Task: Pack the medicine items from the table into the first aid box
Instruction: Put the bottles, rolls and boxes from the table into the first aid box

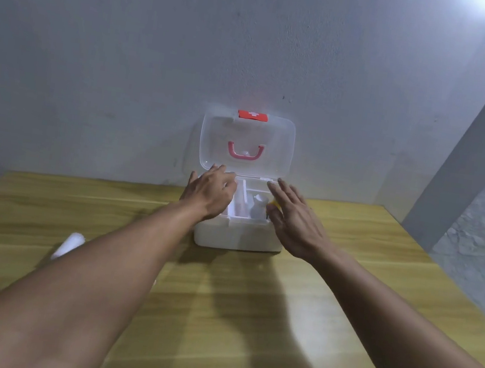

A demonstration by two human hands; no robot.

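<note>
White and soft-looking, a small rolled item (pixel 68 245) lies on the yellow-brown wooden table (pixel 246 324) at far left, partly hidden behind the person's left forearm and still unpacked. To its right, the left hand (pixel 210 190) hovers over the left side of the white plastic first aid box (pixel 238 236), fingers loosely curled and holding nothing that can be seen. The box stands open against the grey wall, its clear lid (pixel 247 144) with a pink handle tilted upright. Inside the compartmented tray a small white bottle (pixel 258 206) already stands, with a glimpse of something yellow (pixel 274 204) beside it. Farther right, the right hand (pixel 295 219) reaches over the box's right edge, fingers spread flat and empty. Packing appears well under way, with the roll apparently the last item out and the lid yet to close.
</note>
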